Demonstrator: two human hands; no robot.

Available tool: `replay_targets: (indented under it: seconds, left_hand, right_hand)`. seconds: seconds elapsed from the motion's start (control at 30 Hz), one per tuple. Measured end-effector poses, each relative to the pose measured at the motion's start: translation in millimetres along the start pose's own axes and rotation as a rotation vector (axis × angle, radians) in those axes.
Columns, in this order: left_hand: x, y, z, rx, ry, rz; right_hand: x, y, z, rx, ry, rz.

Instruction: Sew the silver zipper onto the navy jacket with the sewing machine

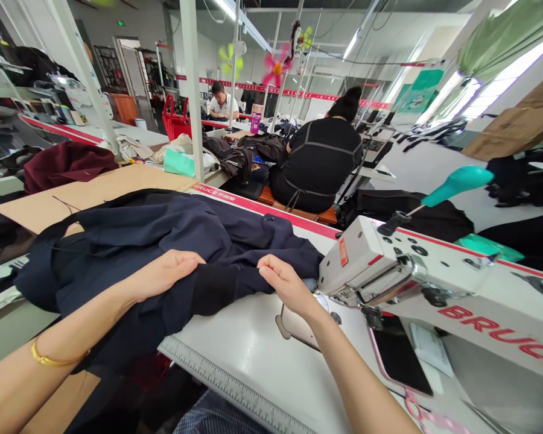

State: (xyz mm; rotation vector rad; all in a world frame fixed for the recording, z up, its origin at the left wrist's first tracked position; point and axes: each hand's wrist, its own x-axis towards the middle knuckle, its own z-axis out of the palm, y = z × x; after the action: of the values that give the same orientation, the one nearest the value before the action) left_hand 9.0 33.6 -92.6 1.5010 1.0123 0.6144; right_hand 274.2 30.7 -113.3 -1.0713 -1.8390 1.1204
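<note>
A dark navy garment lies heaped across the white sewing table. Its black ribbed band is stretched between my two hands. My left hand is closed on the cloth at the band's left side. On the right, my right hand pinches the navy cloth, just left of the sewing machine. The machine's needle area is partly hidden behind my right hand and wrist.
A phone and pink scissors lie beneath the machine arm. A ruler strip runs along the table's front edge. A teal-handled screwdriver stands on the machine. Ahead, a person in black sits facing away.
</note>
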Motion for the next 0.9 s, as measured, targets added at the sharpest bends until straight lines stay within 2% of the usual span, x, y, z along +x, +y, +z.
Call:
replay_targets:
  seconds: [0.1,0.33,0.6,0.9]
  left_hand:
    - [0.9,1.3,0.6,-0.061,-0.07,-0.043]
    - [-1.9,-2.0,-8.2,0.003,-0.148,-0.119]
    - [-4.5,-12.6,-17.7,0.019,-0.146,-0.168]
    - [-14.6,-12.2,-19.9,0.163,-0.157,-0.141]
  right_hand:
    - [0.1,3.0,0.1,0.022,-0.015,0.025]
    - [1.4,6.9,-1.6,0.04,-0.053,0.064]
    - [-2.1,21.4,-0.2,0.059,-0.039,0.097]
    - [-7.1,21.3,2.3,0.051,0.007,0.128]
